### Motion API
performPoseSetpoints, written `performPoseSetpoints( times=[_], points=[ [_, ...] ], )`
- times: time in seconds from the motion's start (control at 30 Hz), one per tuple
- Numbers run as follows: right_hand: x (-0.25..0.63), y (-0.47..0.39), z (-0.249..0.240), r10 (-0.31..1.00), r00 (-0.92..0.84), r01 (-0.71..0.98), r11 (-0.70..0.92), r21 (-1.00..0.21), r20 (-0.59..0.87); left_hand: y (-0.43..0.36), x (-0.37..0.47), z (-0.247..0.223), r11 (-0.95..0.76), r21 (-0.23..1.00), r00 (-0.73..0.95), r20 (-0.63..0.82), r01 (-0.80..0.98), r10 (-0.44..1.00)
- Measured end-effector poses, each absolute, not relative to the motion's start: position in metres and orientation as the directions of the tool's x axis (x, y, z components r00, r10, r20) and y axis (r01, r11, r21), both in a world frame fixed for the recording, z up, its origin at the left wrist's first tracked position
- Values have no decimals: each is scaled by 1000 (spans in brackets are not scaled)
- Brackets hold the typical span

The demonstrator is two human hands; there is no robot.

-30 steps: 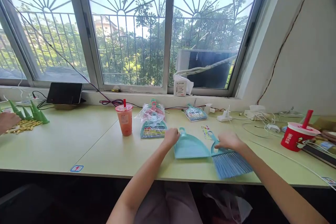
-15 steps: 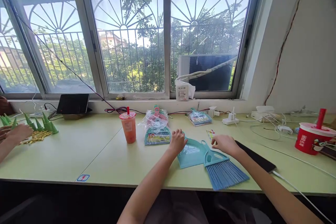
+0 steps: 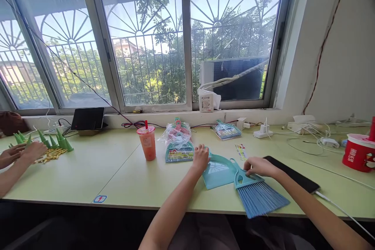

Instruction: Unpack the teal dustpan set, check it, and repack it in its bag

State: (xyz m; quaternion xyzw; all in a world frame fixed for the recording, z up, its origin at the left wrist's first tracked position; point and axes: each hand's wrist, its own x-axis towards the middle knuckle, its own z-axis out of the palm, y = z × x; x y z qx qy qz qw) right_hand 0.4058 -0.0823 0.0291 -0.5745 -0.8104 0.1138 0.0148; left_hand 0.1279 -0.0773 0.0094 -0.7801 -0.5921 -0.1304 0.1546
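On the pale green table lies a turquoise dustpan (image 3: 219, 175), flat. Its handle end is in my left hand (image 3: 201, 158), with the fingers curled round it. Just right of the pan, a turquoise hand brush (image 3: 259, 197) has its blue bristles fanned toward the table's front edge. The fingers of my right hand (image 3: 262, 166) pinch the side of the brush's body, near the holes in it. A small printed card (image 3: 241, 151) lies behind my right hand. My right wrist passes in front of a black phone-like device (image 3: 290, 172) with a white cable.
Wrapped dustpan sets (image 3: 178, 144) and a second packaged stack (image 3: 227, 130) stand farther back. A cup of red drink (image 3: 147, 142) is on the left, a red cup (image 3: 359, 154) far right. At left, a co-worker's hands (image 3: 32, 152) handle green cones near small golden pieces.
My right hand has come down onto the brush's body and closed on it. My left hand stays at the dustpan's handle. The whole view has shifted slightly.
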Motion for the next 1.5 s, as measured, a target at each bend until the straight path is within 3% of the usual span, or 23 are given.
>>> performPoseSetpoints(
  times=[0.13,0.3,0.4,0.53,0.63,0.73,0.87,1.0,1.2,1.27,1.33,1.4,1.5],
  points=[
    [407,-83,26,934,-347,927,327,-185,-85,-73,125,5,-188,-73,201,339,980,919],
    [402,-84,23,918,-396,888,374,-267,-30,-65,123,1,-229,21,215,274,973,937],
    [394,-83,24,910,-415,866,400,-300,16,-61,121,1,-234,179,177,286,956,942],
    [373,-75,31,910,-396,838,414,-356,125,-56,119,7,-222,512,56,319,830,946],
    [348,-64,35,923,-277,845,366,-390,266,-52,114,13,-261,720,-7,346,643,938],
    [320,-54,36,902,-132,824,330,-461,411,-47,106,19,-303,826,-68,378,475,923],
    [293,-43,32,837,-54,704,419,-574,545,-40,95,23,-305,847,-123,392,435,912],
    [283,-35,28,718,20,710,480,-515,696,-38,94,23,-344,840,-164,443,419,882],
    [274,-30,36,665,87,660,519,-544,741,-38,95,20,-410,834,-134,484,370,865],
    [274,-24,42,699,52,566,568,-597,714,-37,94,20,-436,836,-85,487,333,869],
    [277,-16,48,797,-116,389,585,-712,593,-36,95,19,-466,840,-1,485,276,874],
    [281,-8,49,853,-270,240,509,-827,447,-35,98,19,-474,847,70,471,241,879],
    [286,-1,44,896,-282,163,398,-903,343,-34,102,18,-454,837,84,451,305,888]
  ],
)
